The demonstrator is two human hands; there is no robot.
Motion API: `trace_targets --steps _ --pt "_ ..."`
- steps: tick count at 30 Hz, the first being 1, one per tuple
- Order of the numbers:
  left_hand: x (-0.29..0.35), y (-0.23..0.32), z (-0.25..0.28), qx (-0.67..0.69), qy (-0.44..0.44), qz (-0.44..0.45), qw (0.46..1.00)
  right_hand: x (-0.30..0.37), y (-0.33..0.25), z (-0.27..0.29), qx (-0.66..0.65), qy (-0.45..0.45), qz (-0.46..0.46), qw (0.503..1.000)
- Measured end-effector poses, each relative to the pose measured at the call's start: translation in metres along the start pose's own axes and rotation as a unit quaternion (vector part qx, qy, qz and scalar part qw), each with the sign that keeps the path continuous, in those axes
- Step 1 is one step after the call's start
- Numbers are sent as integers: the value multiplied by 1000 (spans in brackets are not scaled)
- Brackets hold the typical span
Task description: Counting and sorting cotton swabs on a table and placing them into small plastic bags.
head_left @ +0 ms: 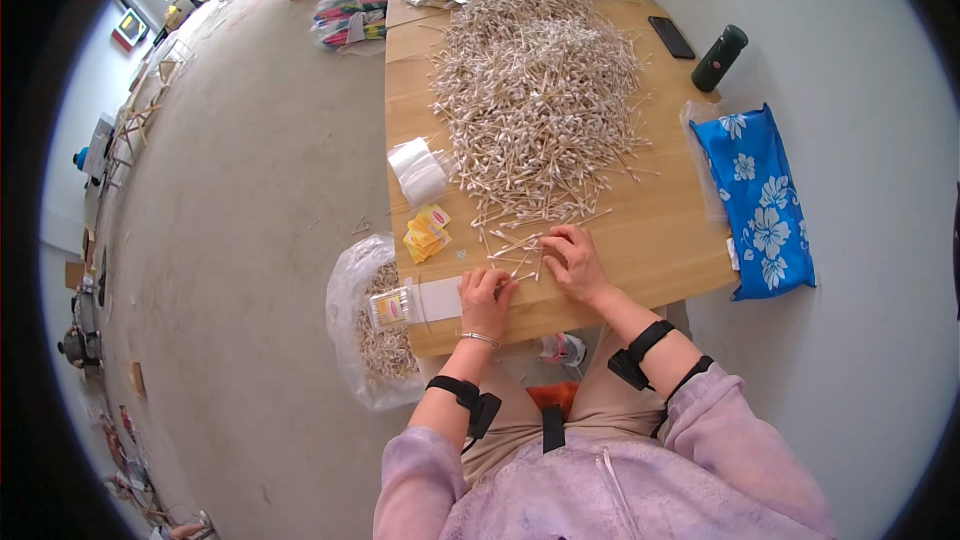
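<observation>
A big heap of cotton swabs covers much of the wooden table, and a few loose ones lie at its near end. My left hand is closed beside the end of a flat white strip, its fingertips around the ends of some swabs. Just to its right, my right hand has bent fingers drawn together on loose swabs at the near edge of the heap. How many swabs either hand holds is hidden. Left of the strip, a filled clear packet of swabs lies at the table's edge.
Yellow cards and a stack of clear bags lie along the left edge. A clear sack of swabs stands below it. On the right are a phone, a dark bottle and a blue flowered package.
</observation>
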State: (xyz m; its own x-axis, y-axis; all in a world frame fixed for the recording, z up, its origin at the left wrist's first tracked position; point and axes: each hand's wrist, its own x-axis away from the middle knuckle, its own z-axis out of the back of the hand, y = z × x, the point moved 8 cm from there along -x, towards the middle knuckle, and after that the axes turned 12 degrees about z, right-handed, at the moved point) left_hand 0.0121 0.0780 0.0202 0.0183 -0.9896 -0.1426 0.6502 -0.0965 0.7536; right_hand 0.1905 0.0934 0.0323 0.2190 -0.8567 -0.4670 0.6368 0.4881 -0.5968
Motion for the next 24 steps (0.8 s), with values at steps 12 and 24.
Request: trace_targets --steps 12,24 --pt "1 -5 -1 -8 -3 -6 1000 -3 -10 -7 44 -21 4 999" --pt "1 -2 -2 3 -9 -4 1000 -13 9 -6 176 4 -24 984"
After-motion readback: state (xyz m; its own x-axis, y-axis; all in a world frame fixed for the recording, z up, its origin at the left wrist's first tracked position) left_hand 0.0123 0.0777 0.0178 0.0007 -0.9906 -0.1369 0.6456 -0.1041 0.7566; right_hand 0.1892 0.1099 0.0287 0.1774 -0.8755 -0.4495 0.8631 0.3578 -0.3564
